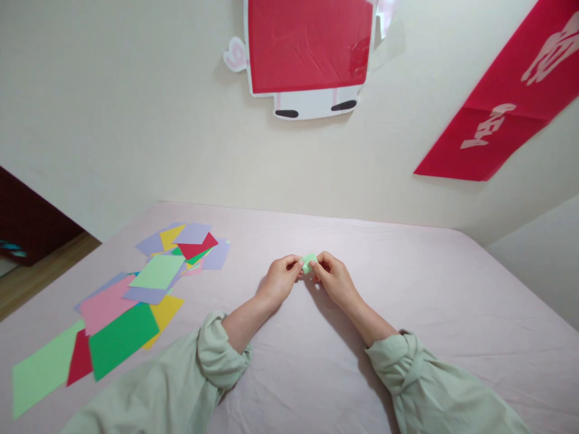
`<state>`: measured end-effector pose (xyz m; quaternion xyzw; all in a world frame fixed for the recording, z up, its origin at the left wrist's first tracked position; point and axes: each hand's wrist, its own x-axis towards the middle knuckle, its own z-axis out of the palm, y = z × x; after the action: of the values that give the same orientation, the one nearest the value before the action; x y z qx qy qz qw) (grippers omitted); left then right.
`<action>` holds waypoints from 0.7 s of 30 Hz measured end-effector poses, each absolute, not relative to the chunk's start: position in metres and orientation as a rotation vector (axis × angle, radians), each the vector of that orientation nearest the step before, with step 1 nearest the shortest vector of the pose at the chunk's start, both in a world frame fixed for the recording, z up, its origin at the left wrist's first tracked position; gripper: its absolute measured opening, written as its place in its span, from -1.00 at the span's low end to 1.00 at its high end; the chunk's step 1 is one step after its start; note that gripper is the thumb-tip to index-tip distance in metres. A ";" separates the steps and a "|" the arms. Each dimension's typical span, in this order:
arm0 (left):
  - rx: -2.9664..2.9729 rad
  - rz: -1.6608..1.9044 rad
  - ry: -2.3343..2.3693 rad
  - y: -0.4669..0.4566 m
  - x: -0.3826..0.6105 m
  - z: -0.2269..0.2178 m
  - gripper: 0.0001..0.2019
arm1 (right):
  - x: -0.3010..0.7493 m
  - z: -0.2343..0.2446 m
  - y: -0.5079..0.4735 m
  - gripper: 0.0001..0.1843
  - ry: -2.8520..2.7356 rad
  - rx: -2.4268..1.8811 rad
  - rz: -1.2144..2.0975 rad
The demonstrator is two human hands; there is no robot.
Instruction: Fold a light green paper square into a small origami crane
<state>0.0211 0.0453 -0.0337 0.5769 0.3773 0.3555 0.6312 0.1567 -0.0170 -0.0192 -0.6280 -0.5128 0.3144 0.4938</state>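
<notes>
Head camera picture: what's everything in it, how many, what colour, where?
small paper: 1, light green, held by both hands
loose papers: many overlapping; green, pink, purple, yellow, red; left
cloth: 1, pale pink, under papers
wall decoration: 1, red and white, top centre
banner: 1, red and white, upper right
wall: 1, off-white, behind
unclear object: 1, dark brown, left
unclear patch: 1, blue, far left
floor: 1, brown, left
sleeves: 2, pale green, forearms
left hand: 1, bare, centre
right hand: 1, bare, centre

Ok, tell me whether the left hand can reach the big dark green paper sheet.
Probably yes: the dark green paper sheet lies uncovered on that side. The left hand pinches the small light green paper, though, so might need to let go.
</notes>
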 end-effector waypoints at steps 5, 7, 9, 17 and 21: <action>1.301 0.831 0.883 0.043 0.021 -0.031 -0.77 | 0.158 -0.022 -0.016 -0.70 -1.196 -1.534 0.748; 1.297 0.830 0.893 0.042 0.021 -0.028 -0.78 | 0.157 -0.023 -0.015 -0.70 -1.181 -1.557 0.721; 1.298 0.831 0.896 0.041 0.021 -0.027 -0.79 | 0.156 -0.025 -0.014 -0.71 -1.156 -1.570 0.704; 1.345 0.830 0.877 0.043 0.020 -0.032 -0.78 | 0.158 -0.024 -0.012 -0.69 -1.081 -1.427 0.852; 1.369 0.833 0.877 0.043 0.020 -0.033 -0.79 | 0.160 -0.022 -0.012 -0.70 -1.097 -1.426 0.865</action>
<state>0.0199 0.0430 -0.0330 0.5933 0.3800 0.3608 0.6111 0.1595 -0.0124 -0.0224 -0.6002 -0.4620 0.3643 0.5418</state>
